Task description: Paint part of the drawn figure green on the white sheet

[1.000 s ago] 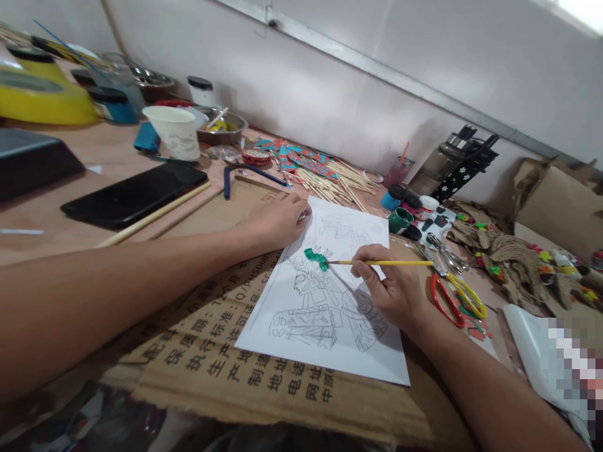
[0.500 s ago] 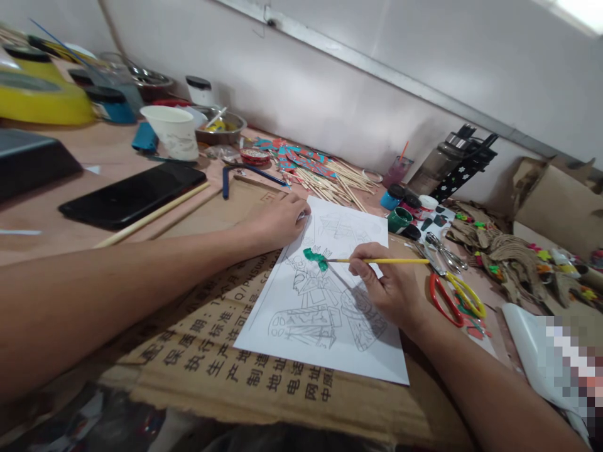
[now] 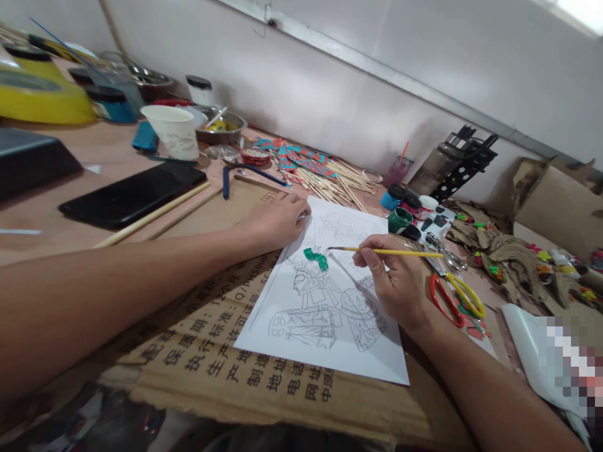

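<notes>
A white sheet with a line drawing [image 3: 330,326] lies on flattened cardboard [image 3: 211,358]. A small patch of the drawing is painted green [image 3: 315,257]. My left hand [image 3: 277,220] rests on the sheet's upper left edge with its fingers curled, pressing the paper down. My right hand [image 3: 396,276] pinches a thin yellow paintbrush [image 3: 391,252]. The brush tip hovers just above and to the right of the green patch. An open green paint pot [image 3: 399,220] stands just beyond the sheet's upper right corner.
Red-and-yellow scissors [image 3: 456,298] and metal scissors [image 3: 445,251] lie right of my hand. Wooden skewers with coloured cutouts [image 3: 325,172], more paint pots [image 3: 409,201], a paper cup [image 3: 174,130], a black phone [image 3: 132,194], a wooden stick [image 3: 151,216] and a bottle [image 3: 443,160] crowd the table.
My right hand has lifted and shifted slightly right and up, taking the brush tip off the green patch. My left hand has stayed put on the paper.
</notes>
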